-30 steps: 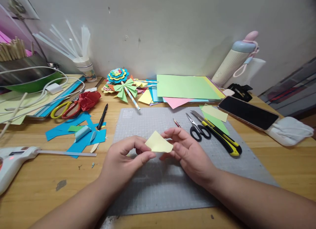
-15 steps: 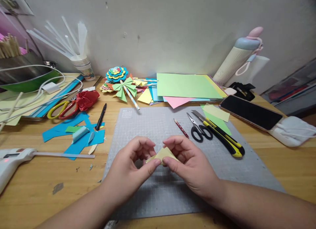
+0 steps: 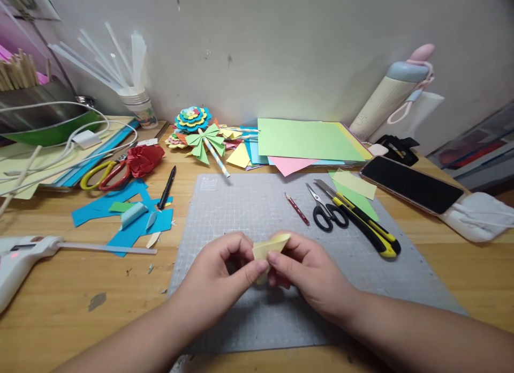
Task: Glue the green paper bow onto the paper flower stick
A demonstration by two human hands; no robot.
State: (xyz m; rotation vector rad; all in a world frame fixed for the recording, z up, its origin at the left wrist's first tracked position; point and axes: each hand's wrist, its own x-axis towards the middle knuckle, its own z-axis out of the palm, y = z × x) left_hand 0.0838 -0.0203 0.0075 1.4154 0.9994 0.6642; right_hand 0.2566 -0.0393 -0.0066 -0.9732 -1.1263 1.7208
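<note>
A small folded piece of pale yellow paper (image 3: 268, 248) is pinched between my two hands above the grey cutting mat (image 3: 236, 207). My left hand (image 3: 225, 268) grips its left side, thumb at the near face. On the right side, my right hand (image 3: 307, 266) has its thumb pressed on the paper and its fingers behind, partly hidden. Beyond the hands on the mat lie a red pencil (image 3: 297, 209), black-handled scissors (image 3: 327, 212) and a yellow-and-black utility knife (image 3: 363, 223).
Blue paper scraps (image 3: 132, 217), a black pen (image 3: 167, 188) and a glue gun (image 3: 28, 260) lie on the left. Paper flowers (image 3: 201, 132) and coloured sheets (image 3: 309, 139) sit along the wall. A phone (image 3: 412, 184) and a bottle (image 3: 389, 94) are on the right.
The yellow paper has been turned in my fingers; its peak pointed up at the middle before, and a corner now points up to the right. The view has shifted slightly.
</note>
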